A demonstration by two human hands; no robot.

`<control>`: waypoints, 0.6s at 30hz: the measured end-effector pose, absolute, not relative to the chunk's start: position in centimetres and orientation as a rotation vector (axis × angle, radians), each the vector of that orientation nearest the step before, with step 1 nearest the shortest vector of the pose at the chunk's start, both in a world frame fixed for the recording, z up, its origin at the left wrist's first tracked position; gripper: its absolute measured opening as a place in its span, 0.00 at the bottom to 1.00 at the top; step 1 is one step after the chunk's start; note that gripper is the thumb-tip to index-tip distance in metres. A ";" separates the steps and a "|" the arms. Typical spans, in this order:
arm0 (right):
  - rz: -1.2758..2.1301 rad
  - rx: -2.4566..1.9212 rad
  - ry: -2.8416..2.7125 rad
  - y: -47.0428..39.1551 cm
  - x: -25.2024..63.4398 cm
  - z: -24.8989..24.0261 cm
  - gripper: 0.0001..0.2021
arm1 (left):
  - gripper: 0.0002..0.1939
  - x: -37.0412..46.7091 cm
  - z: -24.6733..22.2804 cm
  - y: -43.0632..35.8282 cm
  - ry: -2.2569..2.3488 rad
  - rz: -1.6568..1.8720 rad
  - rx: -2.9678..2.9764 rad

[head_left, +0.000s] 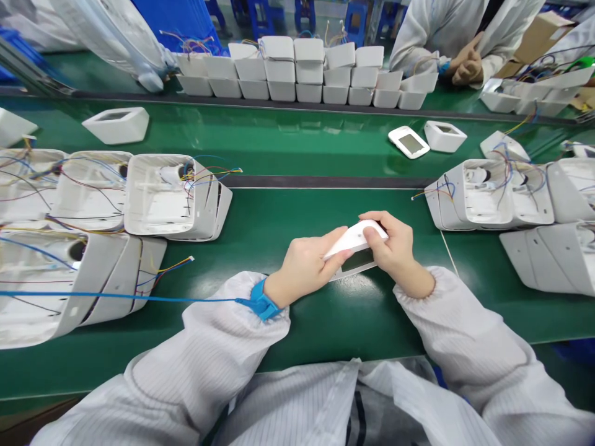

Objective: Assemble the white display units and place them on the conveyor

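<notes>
A small white plastic cover (354, 236) is held tilted above the bench by both hands. My left hand (309, 263) grips its left end between thumb and fingers. On its right end, the thumb of my right hand (393, 244) presses the top while the fingers wrap the far side. Just below the cover shows a white-framed panel with a dark window (357, 261). Whether that panel is joined to the cover or lies apart I cannot tell. A blue wrist strap (264, 300) circles my left wrist, its cord running off to the left.
Open white housings (160, 195) with loose wires crowd the left, and more housings (488, 192) stand at the right. On the raised shelf lie a white frame with a window (409, 142) and similar covers (116, 126). Behind are stacked housings (281, 71) and a person's clasped hands (467, 65).
</notes>
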State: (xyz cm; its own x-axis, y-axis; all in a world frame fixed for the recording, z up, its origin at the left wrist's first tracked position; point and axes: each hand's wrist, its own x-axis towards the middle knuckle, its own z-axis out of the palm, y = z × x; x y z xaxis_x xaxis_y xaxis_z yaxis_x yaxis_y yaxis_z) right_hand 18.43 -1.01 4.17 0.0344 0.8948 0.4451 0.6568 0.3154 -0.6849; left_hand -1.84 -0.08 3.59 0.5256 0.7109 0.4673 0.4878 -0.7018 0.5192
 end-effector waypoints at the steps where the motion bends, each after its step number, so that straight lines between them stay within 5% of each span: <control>1: 0.340 -1.424 -1.713 -1.0 18.6 4.3 0.22 | 0.24 -1.8 3.6 -0.3 0.990 0.962 2.440; 18: 0.422 -1.597 -1.885 0.5 19.5 3.2 0.32 | 0.19 -1.1 2.6 0.6 1.071 1.068 1.764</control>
